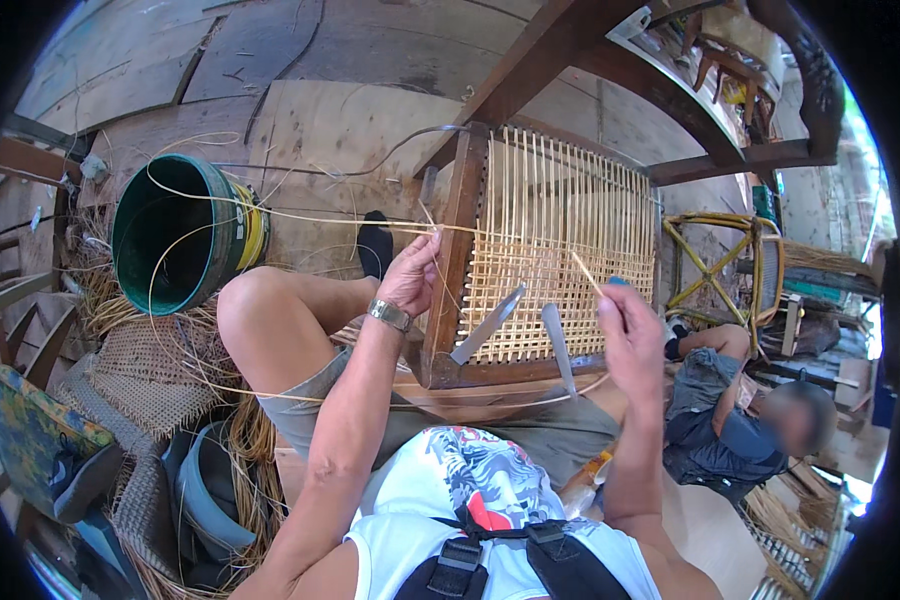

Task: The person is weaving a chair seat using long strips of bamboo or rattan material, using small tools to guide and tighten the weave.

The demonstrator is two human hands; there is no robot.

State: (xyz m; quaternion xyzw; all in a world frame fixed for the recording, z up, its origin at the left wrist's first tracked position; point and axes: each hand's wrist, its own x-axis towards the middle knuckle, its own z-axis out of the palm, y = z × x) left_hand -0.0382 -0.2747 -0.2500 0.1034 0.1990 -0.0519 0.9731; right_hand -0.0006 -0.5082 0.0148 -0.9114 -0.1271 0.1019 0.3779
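Observation:
A wooden chair frame (457, 215) lies across my lap, its seat partly filled with woven cane (540, 262). Upright strands run over the far part; the near part has a tighter crosswise weave. At the frame's left rail my left hand (410, 275) pinches a long pale cane strand (350, 222). Above the right part of the weave, my right hand (632, 335) is closed on a thin cane strip (587, 273) pointing up-left. A small blue piece (618, 281) shows at its fingertips; I cannot tell what it is. Two flat metal strips (490, 325) stand slanted at the near weave.
A green bucket (225, 225) stands to the left, with loose cane curling over it. Below it lie woven cane sheets (155, 380) and bundled strands (255, 450). Another person (735, 415) sits at right, near a yellow-framed chair (715, 260). Wooden boards (320, 120) cover the floor.

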